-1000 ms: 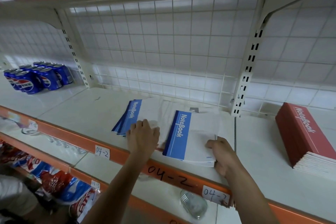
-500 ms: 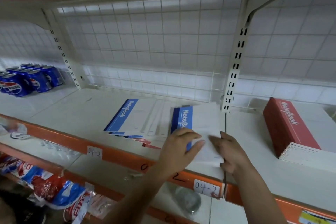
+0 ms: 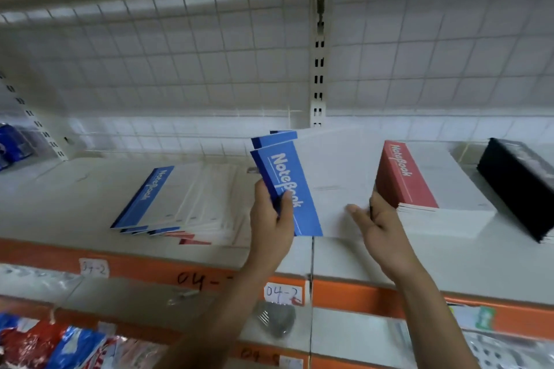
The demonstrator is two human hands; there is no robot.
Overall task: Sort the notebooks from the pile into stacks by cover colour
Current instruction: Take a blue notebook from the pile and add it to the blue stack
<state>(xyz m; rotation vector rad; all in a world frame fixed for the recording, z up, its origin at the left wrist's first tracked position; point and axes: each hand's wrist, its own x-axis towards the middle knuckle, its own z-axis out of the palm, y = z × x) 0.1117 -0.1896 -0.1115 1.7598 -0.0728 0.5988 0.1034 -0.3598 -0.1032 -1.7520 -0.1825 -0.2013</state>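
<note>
Both my hands hold a small bundle of blue notebooks [image 3: 314, 183] lifted off the white shelf [image 3: 75, 186]. My left hand [image 3: 271, 219] grips its blue spine edge, thumb across the "NoteBook" lettering. My right hand [image 3: 374, 222] pinches the white right side. To the left lies the fanned pile [image 3: 186, 204], a blue cover on top and red edges showing below. A red stack [image 3: 419, 186] stands to the right, and a black stack [image 3: 521, 189] beyond it.
A slotted upright [image 3: 319, 69] and wire grid back the shelf. Blue soda cans [image 3: 12, 144] sit at far left. The orange front rail [image 3: 359, 293] carries "04-2" labels. Packaged goods fill the lower shelves [image 3: 60, 344].
The blue bundle has come up off the shelf and tilted, held in both hands. My left hand shifted from the pile to the bundle's spine. The view has panned right, revealing the black stack.
</note>
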